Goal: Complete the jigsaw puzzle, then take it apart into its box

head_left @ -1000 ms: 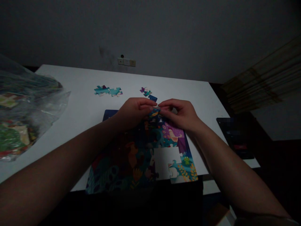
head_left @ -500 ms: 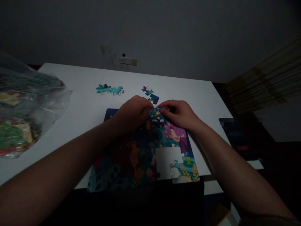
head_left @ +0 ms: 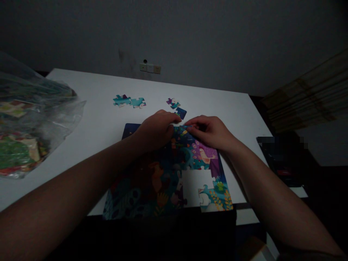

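Note:
A mostly assembled jigsaw puzzle (head_left: pixel 160 181) lies on the white table before me, with dark blue borders and colourful animals. At its far edge, a puzzle piece (head_left: pixel 183 131) sits level with its neighbours. My right hand (head_left: pixel 209 130) has thumb and fingertips closed at that piece. Just left of it, my left hand (head_left: pixel 159 128) rests over the puzzle, index finger stretched out and thumb apart from it; nothing shows between them. My left hand and forearm hide part of the picture. A white gap (head_left: pixel 194 186) shows in the puzzle's lower right.
Loose puzzle pieces (head_left: pixel 129 101) lie at the back left of the table (head_left: pixel 217 103); further pieces (head_left: pixel 174 103) and a dark blue corner piece (head_left: pixel 181 113) lie beyond my hands. A clear plastic bag (head_left: pixel 54 119) stands left. Dark objects (head_left: pixel 282 159) sit at the right edge.
The white gap around the piece at the far edge has closed as it went down into place. My left index finger has lifted slightly from it. The view has shifted a little.

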### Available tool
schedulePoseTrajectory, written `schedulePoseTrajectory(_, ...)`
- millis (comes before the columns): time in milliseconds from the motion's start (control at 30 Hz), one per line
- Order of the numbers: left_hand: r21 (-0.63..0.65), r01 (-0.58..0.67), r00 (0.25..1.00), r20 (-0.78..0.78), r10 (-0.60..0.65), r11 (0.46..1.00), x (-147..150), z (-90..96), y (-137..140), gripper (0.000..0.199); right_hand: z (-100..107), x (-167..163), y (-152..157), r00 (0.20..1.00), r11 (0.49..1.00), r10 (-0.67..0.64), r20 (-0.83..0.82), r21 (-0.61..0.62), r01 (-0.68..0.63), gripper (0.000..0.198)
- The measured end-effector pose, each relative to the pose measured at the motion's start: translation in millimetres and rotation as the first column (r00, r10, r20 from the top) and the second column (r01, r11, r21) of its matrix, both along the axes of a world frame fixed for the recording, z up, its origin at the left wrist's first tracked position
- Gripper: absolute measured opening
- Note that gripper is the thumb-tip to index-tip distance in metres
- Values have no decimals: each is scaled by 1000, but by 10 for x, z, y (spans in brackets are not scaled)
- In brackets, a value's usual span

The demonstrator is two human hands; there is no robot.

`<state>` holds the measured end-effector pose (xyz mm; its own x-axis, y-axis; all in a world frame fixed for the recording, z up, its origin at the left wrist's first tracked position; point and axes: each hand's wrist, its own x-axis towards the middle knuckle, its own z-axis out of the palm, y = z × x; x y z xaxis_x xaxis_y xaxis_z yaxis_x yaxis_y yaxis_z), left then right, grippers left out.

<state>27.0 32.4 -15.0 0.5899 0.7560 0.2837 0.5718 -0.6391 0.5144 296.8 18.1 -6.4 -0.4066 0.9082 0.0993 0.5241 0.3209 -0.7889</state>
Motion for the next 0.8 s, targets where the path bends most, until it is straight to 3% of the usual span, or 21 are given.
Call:
schedulePoseTrajectory(133,-15,-11,1000,-9,11,1000,13,30,-20,48,39,-1,-7,994,988,13,112,149,-30,20)
schedulePoseTrajectory(300,-18,-13,1000,-27,12,1000,25,57,-34,50,75,-2,7,983,972,60,172,214,-97,17)
schedulePoseTrajectory(633,-2,9,998,-55,-9,1000,22,52,-54,53,31,12,21,984,962,107,142,235,-138,14)
schedulePoseTrajectory(800,-25,-4,998,-69,2,1000,25,84,-60,53,80,91,22,997,979,0,79,203,-16,26)
